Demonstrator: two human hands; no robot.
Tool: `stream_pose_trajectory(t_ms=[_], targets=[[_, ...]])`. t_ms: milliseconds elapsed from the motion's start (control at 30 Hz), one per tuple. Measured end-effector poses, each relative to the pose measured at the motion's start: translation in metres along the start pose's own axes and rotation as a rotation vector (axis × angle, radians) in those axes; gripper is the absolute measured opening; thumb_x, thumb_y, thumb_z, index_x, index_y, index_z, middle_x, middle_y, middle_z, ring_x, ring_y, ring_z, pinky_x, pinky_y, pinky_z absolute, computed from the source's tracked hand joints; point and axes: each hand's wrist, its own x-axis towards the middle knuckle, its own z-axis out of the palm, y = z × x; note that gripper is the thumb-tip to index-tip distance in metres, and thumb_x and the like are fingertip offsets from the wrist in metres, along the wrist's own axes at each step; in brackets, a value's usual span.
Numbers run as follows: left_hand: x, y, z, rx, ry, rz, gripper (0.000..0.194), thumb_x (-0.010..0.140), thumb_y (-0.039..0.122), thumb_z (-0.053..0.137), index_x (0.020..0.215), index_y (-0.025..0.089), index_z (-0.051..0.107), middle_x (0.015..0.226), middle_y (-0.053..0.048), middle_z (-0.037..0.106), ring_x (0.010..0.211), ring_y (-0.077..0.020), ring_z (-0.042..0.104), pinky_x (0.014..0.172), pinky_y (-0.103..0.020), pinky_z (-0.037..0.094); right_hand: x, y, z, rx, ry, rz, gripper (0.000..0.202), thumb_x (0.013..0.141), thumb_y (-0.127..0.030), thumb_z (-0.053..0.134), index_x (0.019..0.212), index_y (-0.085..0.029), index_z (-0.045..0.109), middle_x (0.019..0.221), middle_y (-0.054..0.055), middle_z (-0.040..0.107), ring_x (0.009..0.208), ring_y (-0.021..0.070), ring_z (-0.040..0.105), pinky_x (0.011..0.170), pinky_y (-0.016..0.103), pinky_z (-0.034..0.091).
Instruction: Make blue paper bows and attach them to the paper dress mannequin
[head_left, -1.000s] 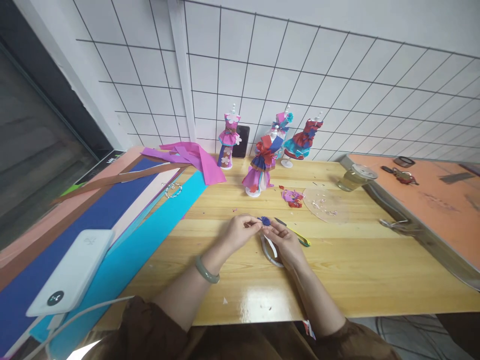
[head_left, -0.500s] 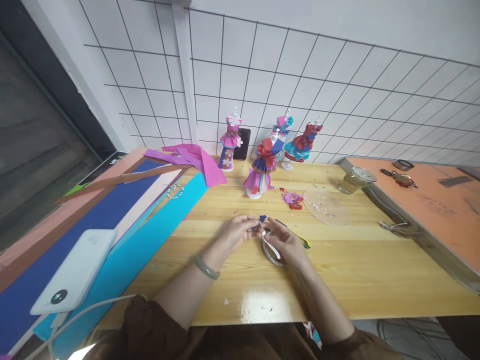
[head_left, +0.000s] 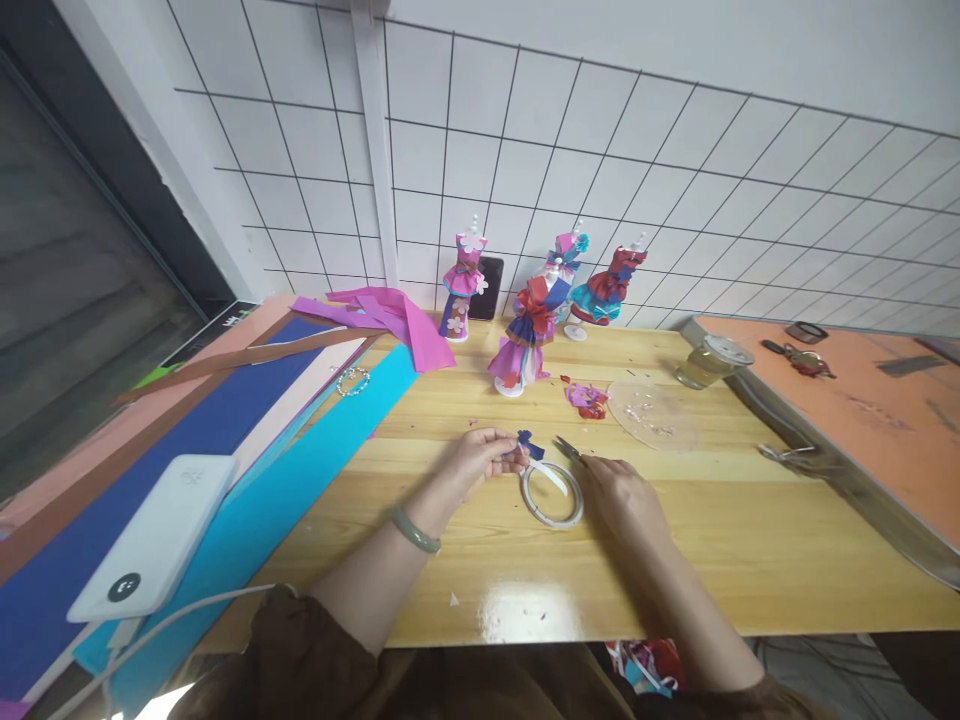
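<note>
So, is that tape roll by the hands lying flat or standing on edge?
Flat: the tape roll rests on the wooden table, which shows through its upward-facing opening.

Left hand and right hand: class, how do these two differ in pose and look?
The left hand pinches a blue paper piece; the right hand lies palm down over the handle end of the scissors, its grip hidden.
The left hand has a greenish bangle near its wrist; the right hand shows none.
Both are bare and near the tape roll.
</note>
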Motion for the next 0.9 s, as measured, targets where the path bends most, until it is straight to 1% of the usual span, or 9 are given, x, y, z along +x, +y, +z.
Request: stream_pose_trajectory(t_ms=[67, 167, 233, 267, 333, 433, 533, 700, 900], targets=[[0.0, 0.0, -0.001, -0.01, -0.005, -0.01, 0.013, 0.072, 0.02, 0.058, 0.076, 0.008, 0.055, 0.075, -0.01, 0.063, 0.067, -0.0136, 0.06, 0.07, -0.031, 0.047, 0.002, 0.003, -0.003, 0.079, 0.009, 0.091, 0.032, 0.081, -0.026, 0.035, 0.102, -0.017, 0.058, 0.088, 0.012, 0.064, 0.082, 0.0235, 0.056, 0.07, 0.034, 0.042], [0.0, 0.0, -0.002, -0.019, -0.016, -0.034, 0.013, 0.071, 0.02, 0.059, 0.076, 0.008, 0.055, 0.077, -0.011, 0.063, 0.069, -0.0141, 0.06, 0.072, -0.031, 0.047, 0.006, 0.002, -0.018, 0.384, -0.028, 0.201, 0.036, 0.082, -0.035, 0.036, 0.104, -0.016, 0.056, 0.076, 0.008, 0.063, 0.068, 0.0195, 0.056, 0.062, 0.031, 0.043], [0.0, 0.0, -0.003, -0.017, -0.033, -0.041, 0.014, 0.071, 0.02, 0.059, 0.076, 0.007, 0.056, 0.079, -0.011, 0.063, 0.07, -0.0143, 0.061, 0.073, -0.032, 0.047, 0.008, -0.005, -0.033, 0.592, -0.129, 0.207, 0.039, 0.08, -0.042, 0.04, 0.103, -0.015, 0.057, 0.068, 0.005, 0.061, 0.06, 0.017, 0.053, 0.056, 0.028, 0.041], [0.0, 0.0, -0.003, -0.012, -0.04, -0.041, 0.015, 0.071, 0.021, 0.059, 0.077, 0.007, 0.056, 0.079, -0.011, 0.063, 0.07, -0.0142, 0.061, 0.073, -0.032, 0.047, 0.009, -0.01, -0.041, 0.666, -0.195, 0.183, 0.039, 0.078, -0.044, 0.044, 0.099, -0.016, 0.059, 0.071, 0.005, 0.062, 0.062, 0.0169, 0.053, 0.056, 0.027, 0.041], [0.0, 0.0, -0.001, 0.012, -0.042, -0.048, 0.016, 0.07, 0.021, 0.06, 0.077, 0.008, 0.055, 0.079, -0.012, 0.064, 0.068, -0.0138, 0.061, 0.072, -0.032, 0.047, 0.012, -0.021, -0.055, 0.764, -0.339, 0.107, 0.036, 0.072, -0.047, 0.053, 0.089, -0.017, 0.064, 0.08, 0.005, 0.063, 0.072, 0.0184, 0.054, 0.062, 0.026, 0.041], [-0.002, 0.003, 0.002, 0.061, -0.037, -0.089, 0.018, 0.067, 0.022, 0.063, 0.076, 0.008, 0.055, 0.077, -0.011, 0.064, 0.065, -0.0134, 0.061, 0.07, -0.031, 0.047, 0.019, -0.032, -0.065, 0.809, -0.508, 0.067, 0.035, 0.067, -0.048, 0.057, 0.081, -0.018, 0.067, 0.08, 0.005, 0.065, 0.075, 0.0201, 0.053, 0.065, 0.027, 0.041], [-0.005, 0.005, 0.005, 0.087, -0.058, -0.13, 0.021, 0.066, 0.024, 0.065, 0.077, 0.009, 0.055, 0.076, -0.011, 0.064, 0.065, -0.0136, 0.061, 0.068, -0.03, 0.047, 0.027, -0.036, -0.067, 0.783, -0.585, 0.061, 0.035, 0.066, -0.048, 0.058, 0.079, -0.018, 0.068, 0.076, 0.004, 0.065, 0.071, 0.0195, 0.053, 0.063, 0.028, 0.04], [-0.006, 0.006, 0.005, 0.119, -0.105, -0.15, 0.023, 0.064, 0.025, 0.065, 0.078, 0.009, 0.056, 0.074, -0.009, 0.064, 0.066, -0.0148, 0.062, 0.066, -0.028, 0.047, 0.034, -0.044, -0.07, 0.763, -0.591, 0.025, 0.033, 0.061, -0.048, 0.061, 0.07, -0.018, 0.07, 0.066, 0.002, 0.063, 0.064, 0.0172, 0.052, 0.058, 0.026, 0.039], [-0.008, 0.008, 0.007, 0.172, -0.14, -0.207, 0.024, 0.065, 0.027, 0.065, 0.081, 0.01, 0.057, 0.071, -0.009, 0.064, 0.066, -0.0147, 0.062, 0.065, -0.027, 0.046, 0.035, -0.05, -0.073, 0.762, -0.556, 0.015, 0.032, 0.059, -0.048, 0.063, 0.068, -0.018, 0.07, 0.061, 0.001, 0.063, 0.061, 0.0161, 0.051, 0.056, 0.024, 0.038]])
